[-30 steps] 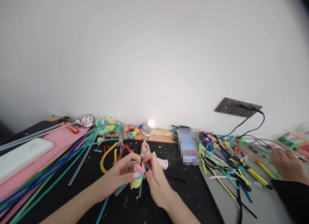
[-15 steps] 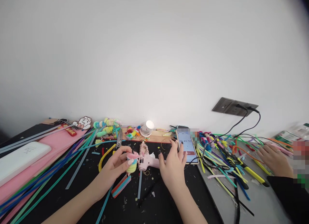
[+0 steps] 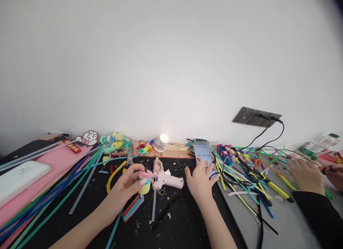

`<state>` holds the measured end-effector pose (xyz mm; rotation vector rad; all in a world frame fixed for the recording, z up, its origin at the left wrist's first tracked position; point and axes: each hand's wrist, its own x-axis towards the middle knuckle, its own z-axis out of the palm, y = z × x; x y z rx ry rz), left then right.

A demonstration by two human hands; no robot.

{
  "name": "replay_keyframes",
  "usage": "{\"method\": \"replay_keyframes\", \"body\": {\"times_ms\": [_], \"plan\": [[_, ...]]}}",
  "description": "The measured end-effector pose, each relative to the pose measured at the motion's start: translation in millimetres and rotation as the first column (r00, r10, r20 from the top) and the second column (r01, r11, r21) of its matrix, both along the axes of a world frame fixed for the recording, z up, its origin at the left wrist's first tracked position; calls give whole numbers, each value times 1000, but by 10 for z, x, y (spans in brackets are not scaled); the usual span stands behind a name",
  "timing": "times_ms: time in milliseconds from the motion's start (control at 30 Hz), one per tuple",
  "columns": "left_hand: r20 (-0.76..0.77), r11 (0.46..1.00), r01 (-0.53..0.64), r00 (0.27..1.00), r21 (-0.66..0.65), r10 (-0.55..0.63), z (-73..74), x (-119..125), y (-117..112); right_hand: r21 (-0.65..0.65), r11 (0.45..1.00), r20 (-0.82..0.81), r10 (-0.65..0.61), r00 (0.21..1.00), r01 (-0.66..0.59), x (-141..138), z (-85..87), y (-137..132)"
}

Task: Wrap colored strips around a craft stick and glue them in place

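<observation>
Between thumb and fingers, my left hand [image 3: 128, 184] grips a small striped pipe-cleaner piece [image 3: 145, 184] with a pink top and blue and yellow bands. My right hand [image 3: 200, 181] has its fingers spread over the lower screen of a phone [image 3: 204, 151] showing 00:43:55. A pink glue gun [image 3: 167, 181] lies on the black mat between my hands, a clear glue stick [image 3: 154, 206] extending from it. Just below my left hand rests a bundle of red, blue and pink pipe cleaners [image 3: 133, 208]. Scissors [image 3: 130, 155] lie behind that hand.
Long pipe cleaners [image 3: 61, 191] and a white box-like object [image 3: 24, 179] cover the left side. A paper cup [image 3: 161, 143] stands near the wall. At right are pliers [image 3: 276, 188], loose pipe cleaners, cables and another person's hand [image 3: 307, 175]. A wall socket [image 3: 256, 116] holds two plugs.
My right hand has moved right, away from the glue gun's handle and lower over the phone screen. My left hand keeps its hold. More of the other person's hands shows at right.
</observation>
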<state>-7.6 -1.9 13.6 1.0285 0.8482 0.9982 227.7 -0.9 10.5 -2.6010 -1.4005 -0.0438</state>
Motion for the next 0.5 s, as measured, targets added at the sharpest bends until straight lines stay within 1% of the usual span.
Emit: {"method": "replay_keyframes", "body": {"times_ms": [167, 267, 500], "plan": [[25, 1000, 6, 1000, -11, -6, -6, -1, -7, 41, 999, -44, 24, 999, -22, 14, -19, 8], [13, 1000, -3, 1000, -9, 3, -7, -3, -6, 63, 997, -46, 39, 998, -36, 1, -14, 3], [34, 1000, 15, 999, -9, -15, -10, -9, 1, 54, 995, -63, 91, 994, -88, -49, -7, -19]]}}
